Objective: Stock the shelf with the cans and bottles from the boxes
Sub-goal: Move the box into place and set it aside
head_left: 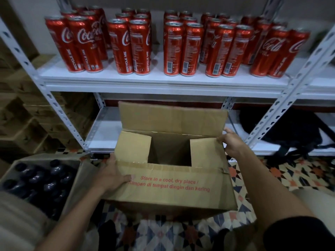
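A brown cardboard box (170,189) with red print sits on the patterned floor in front of the shelf, its flaps open and its inside dark with nothing visible in it. My left hand (113,175) grips its near left corner. My right hand (231,142) holds the box's far right corner by the flap edge. Several red cola cans (125,46) stand in rows on the white upper shelf (163,82). At the lower left, a second open box (76,178) holds several dark bottles (45,178) with black caps.
A white metal rack with slotted uprights (290,91) frames the shelves. A black bag (293,134) lies on the lower shelf at the right. Stacked cardboard boxes (21,113) stand at the far left. The floor (290,174) is patterned tile.
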